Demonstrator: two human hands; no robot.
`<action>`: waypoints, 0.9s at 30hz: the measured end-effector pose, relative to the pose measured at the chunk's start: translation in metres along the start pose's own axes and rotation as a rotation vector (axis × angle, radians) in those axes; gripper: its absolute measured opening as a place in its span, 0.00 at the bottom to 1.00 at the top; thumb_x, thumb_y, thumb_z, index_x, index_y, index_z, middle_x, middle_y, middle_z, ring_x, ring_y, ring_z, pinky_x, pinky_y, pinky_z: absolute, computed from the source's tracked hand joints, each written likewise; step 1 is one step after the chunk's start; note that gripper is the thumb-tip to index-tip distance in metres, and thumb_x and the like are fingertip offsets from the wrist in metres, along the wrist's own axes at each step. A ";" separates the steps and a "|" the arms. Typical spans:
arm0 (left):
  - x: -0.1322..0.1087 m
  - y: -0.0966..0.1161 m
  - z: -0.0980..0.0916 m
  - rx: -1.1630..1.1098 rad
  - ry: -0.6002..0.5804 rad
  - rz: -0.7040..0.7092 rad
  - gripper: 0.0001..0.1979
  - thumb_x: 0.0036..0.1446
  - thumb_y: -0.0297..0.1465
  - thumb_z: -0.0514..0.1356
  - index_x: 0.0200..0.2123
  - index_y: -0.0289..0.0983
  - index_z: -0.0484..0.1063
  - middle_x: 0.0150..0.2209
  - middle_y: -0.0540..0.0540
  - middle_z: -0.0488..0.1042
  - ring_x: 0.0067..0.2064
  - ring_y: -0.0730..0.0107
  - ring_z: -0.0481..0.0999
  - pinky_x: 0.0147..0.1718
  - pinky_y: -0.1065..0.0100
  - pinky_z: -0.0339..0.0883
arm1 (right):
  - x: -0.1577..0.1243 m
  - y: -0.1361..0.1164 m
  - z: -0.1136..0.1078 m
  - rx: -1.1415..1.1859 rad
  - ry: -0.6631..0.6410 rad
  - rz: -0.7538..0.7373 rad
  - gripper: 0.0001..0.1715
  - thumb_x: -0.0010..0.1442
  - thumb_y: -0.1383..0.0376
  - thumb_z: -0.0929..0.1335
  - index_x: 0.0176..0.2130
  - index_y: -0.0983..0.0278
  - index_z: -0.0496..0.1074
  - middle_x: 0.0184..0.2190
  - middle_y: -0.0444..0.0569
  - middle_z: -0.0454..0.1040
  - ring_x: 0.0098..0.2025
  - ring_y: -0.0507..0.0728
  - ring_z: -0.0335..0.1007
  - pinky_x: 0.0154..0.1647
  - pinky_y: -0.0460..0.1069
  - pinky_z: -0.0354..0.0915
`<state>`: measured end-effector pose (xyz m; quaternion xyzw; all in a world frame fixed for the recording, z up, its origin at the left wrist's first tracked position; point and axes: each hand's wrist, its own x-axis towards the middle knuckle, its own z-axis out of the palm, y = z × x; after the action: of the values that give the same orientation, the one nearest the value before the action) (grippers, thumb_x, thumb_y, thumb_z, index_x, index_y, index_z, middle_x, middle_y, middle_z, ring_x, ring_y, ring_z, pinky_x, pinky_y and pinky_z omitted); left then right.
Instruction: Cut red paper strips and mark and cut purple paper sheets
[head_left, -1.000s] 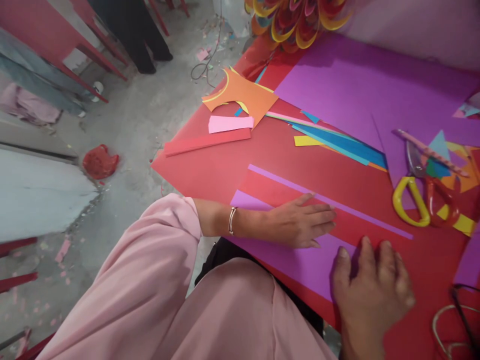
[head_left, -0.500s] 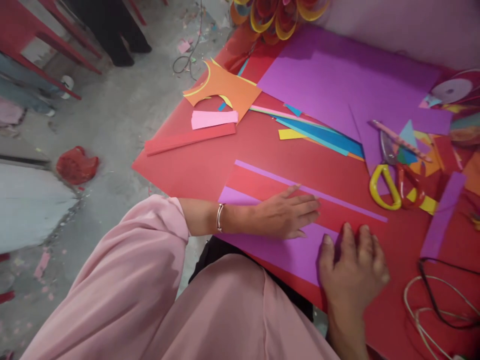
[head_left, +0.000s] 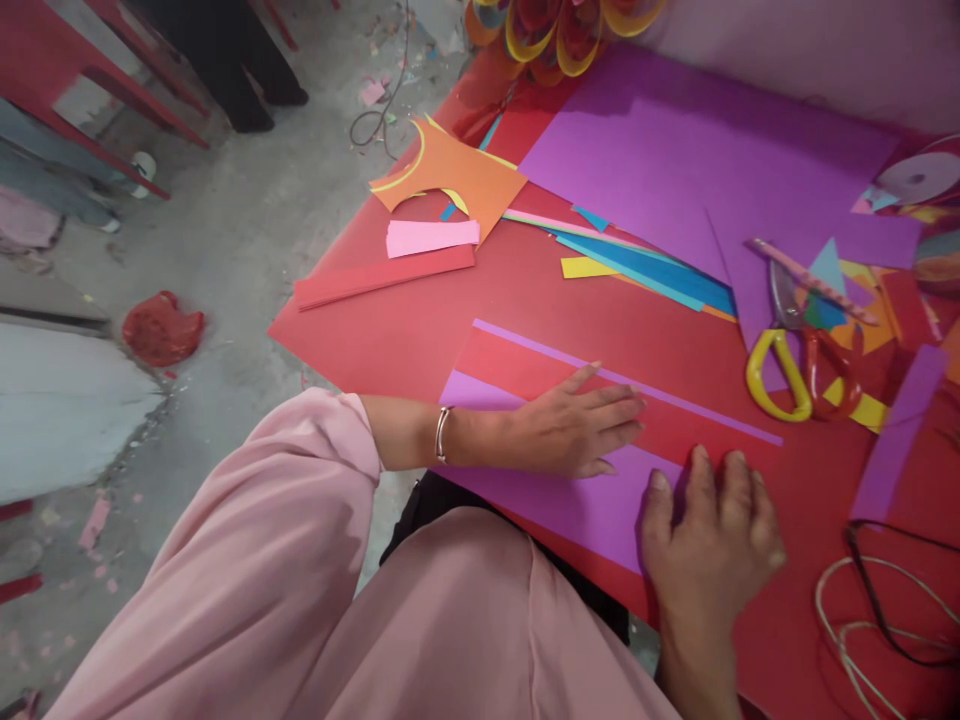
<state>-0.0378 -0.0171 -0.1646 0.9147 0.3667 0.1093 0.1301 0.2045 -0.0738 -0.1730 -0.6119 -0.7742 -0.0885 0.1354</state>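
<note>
My left hand (head_left: pixel 574 428) lies flat, fingers spread, on a red paper strip (head_left: pixel 502 363) with a purple edge along its far side. Under that strip is a purple sheet (head_left: pixel 570 520) near the table's front edge. At the right end of the purple sheet rests my right hand (head_left: pixel 709 530), palm down with its fingers apart and bent a little. Neither hand grips anything. What lies under the palms is hidden.
Scissors (head_left: pixel 780 375) with yellow and red handles lie right of the hands, near a striped pencil (head_left: pixel 814 280) and paper scraps. Cords (head_left: pixel 844 640) coil at the lower right. Behind are a large purple sheet (head_left: pixel 675 150), an orange cutout (head_left: pixel 480 185) and pink strips (head_left: pixel 433 238).
The whole view has shifted slightly. Both hands keep the same place on the papers.
</note>
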 end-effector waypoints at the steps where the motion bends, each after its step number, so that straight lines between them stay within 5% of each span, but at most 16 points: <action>1: 0.000 0.000 -0.001 0.005 -0.008 -0.003 0.31 0.72 0.43 0.60 0.71 0.32 0.69 0.75 0.33 0.64 0.78 0.45 0.57 0.78 0.35 0.39 | 0.000 0.000 0.000 0.001 -0.003 0.002 0.37 0.71 0.54 0.69 0.73 0.64 0.67 0.70 0.69 0.70 0.68 0.80 0.68 0.60 0.71 0.67; 17: -0.004 -0.001 -0.016 -0.023 0.022 0.002 0.26 0.72 0.38 0.60 0.68 0.34 0.71 0.71 0.32 0.69 0.75 0.44 0.64 0.77 0.35 0.48 | 0.003 -0.016 -0.010 -0.048 -0.136 0.127 0.34 0.74 0.54 0.64 0.72 0.62 0.66 0.74 0.63 0.65 0.74 0.71 0.59 0.67 0.66 0.60; 27: -0.001 -0.003 -0.010 -0.031 0.071 -0.008 0.25 0.70 0.37 0.61 0.66 0.36 0.75 0.70 0.32 0.71 0.73 0.39 0.68 0.75 0.31 0.51 | 0.007 -0.020 -0.018 0.009 -0.241 0.193 0.33 0.75 0.54 0.64 0.73 0.62 0.66 0.76 0.62 0.61 0.76 0.72 0.55 0.70 0.67 0.58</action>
<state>-0.0435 -0.0146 -0.1565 0.9066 0.3732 0.1467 0.1314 0.1850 -0.0774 -0.1527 -0.6892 -0.7227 0.0025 0.0520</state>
